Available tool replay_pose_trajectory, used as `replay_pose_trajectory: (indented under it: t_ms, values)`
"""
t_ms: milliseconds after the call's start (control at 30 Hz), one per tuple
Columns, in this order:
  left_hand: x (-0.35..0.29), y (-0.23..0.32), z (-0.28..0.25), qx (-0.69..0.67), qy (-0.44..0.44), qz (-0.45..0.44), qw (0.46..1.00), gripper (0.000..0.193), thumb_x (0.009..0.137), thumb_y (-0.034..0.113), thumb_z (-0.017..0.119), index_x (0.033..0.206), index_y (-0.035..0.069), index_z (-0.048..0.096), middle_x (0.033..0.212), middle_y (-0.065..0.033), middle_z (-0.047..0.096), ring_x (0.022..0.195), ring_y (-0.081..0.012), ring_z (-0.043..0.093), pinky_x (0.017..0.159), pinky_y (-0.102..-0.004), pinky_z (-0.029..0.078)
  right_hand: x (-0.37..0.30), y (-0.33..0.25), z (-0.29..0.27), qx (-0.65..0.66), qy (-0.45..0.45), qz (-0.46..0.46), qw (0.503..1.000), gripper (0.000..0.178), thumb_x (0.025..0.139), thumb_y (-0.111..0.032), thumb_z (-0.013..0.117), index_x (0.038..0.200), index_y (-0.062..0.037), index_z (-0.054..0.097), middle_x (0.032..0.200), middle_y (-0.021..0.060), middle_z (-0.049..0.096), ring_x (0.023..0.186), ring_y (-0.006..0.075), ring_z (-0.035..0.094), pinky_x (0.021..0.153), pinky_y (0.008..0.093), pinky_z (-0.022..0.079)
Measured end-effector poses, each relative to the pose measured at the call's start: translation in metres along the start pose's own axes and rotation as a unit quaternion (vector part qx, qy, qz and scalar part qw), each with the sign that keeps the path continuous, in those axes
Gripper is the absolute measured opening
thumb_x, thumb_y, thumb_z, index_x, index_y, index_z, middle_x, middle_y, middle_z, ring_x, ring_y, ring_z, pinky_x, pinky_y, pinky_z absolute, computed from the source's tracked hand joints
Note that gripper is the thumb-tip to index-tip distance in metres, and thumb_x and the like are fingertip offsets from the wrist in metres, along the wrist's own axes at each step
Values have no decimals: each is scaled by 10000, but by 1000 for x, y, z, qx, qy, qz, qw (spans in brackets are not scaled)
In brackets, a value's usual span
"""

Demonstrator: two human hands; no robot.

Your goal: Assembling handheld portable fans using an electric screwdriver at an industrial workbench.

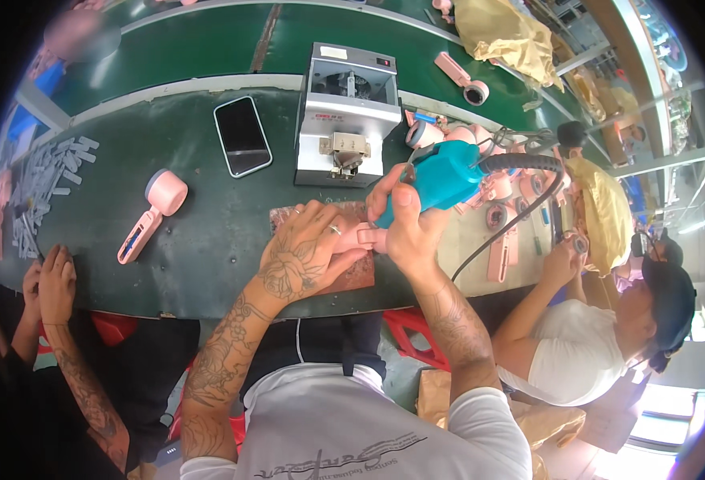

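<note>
On the pink housing (360,238) of what looks like a handheld fan, my left hand (300,248) is closed, pressing it over a worn reddish mat (360,280). My right hand (411,228) is wrapped around a teal electric screwdriver (440,178), tilted with its cable end up to the right. The tool's tip is hidden behind my right fingers, close to the housing. Just beyond my hands stands a grey screw feeder (344,116).
A pink fan (164,192) and a phone (243,136) lie to the left, beside scattered grey strips (52,180). More pink fans (500,216) are heaped at right, under the black cable (520,220). Co-workers' hands (56,280) (564,256) are on both sides.
</note>
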State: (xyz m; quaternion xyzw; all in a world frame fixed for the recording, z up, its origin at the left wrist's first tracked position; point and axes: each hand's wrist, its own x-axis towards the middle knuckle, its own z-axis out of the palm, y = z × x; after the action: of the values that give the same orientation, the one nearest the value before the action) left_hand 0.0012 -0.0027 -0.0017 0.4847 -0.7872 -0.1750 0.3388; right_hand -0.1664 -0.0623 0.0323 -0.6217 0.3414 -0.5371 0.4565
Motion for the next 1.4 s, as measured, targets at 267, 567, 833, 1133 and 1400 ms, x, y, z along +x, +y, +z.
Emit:
replay_pose_trajectory:
  t_ms: [267, 567, 833, 1133, 1400]
  values:
    - [1, -1, 1, 53, 9, 24, 998, 401, 856, 352, 771, 1010, -7, 685, 1086, -169, 607, 1006, -357, 569, 878, -460, 474, -1, 5, -1, -12, 1, -32, 999, 481, 1013, -458, 618, 963, 10, 522, 688, 75, 555, 617, 184, 567, 578, 318, 473]
    - [-1, -2, -3, 41, -26, 1, 999, 443, 924, 391, 658, 1134, 1, 662, 1182, -176, 629, 1116, -383, 579, 997, -515, 463, 32, -15, 17, -2, 33, -44, 999, 524, 1019, -480, 606, 1109, 35, 563, 726, 66, 584, 633, 170, 590, 585, 308, 477]
    - [-7, -6, 0, 45, -56, -17, 997, 423, 953, 338, 578, 1188, -7, 643, 1286, -197, 606, 1233, -410, 545, 1107, -553, 395, 60, 16, 40, 46, -11, -144, 988, 408, 1021, -399, 634, 1026, -5, 528, 756, 66, 577, 659, 171, 587, 618, 318, 503]
    - [-12, -12, 4, 37, -29, -22, 999, 426, 948, 337, 586, 1199, 0, 655, 1275, -193, 611, 1245, -410, 535, 1105, -548, 401, 48, -4, 39, 32, 22, -44, 998, 386, 1033, -377, 608, 1033, 6, 559, 701, 66, 572, 606, 161, 568, 560, 304, 469]
    - [-3, -7, 0, 31, 21, 33, 999, 317, 851, 229, 695, 1119, 60, 709, 1118, -142, 635, 1009, -353, 587, 889, -501, 475, -9, -29, -4, 68, 22, -8, 997, 521, 987, -447, 668, 1128, 44, 565, 717, 51, 589, 626, 147, 580, 589, 272, 453]
